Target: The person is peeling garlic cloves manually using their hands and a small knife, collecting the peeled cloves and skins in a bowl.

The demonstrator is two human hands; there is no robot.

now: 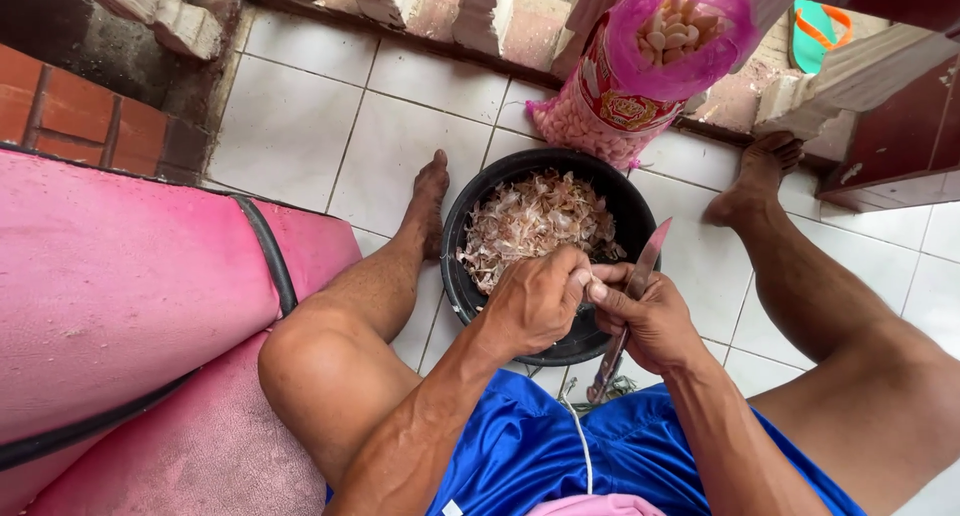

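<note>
Over a black bowl point(470, 276) of papery skins point(535, 221) on the tiled floor point(300, 116), the left hand point(530, 301) is pinching a garlic clove point(581, 275) while the right hand point(650, 321) is gripping a knife point(645, 256), letting peelings drop in; a pink bag point(640, 66) of cloves is leaning behind.

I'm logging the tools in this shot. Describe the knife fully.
The knife is slim, with a bare metal blade that tapers to a point and tilts up and to the right over the rim of the black bowl. Its worn, dark handle sticks out below the right hand, which grips it around the middle. The left hand meets that hand beside the blade.
</note>
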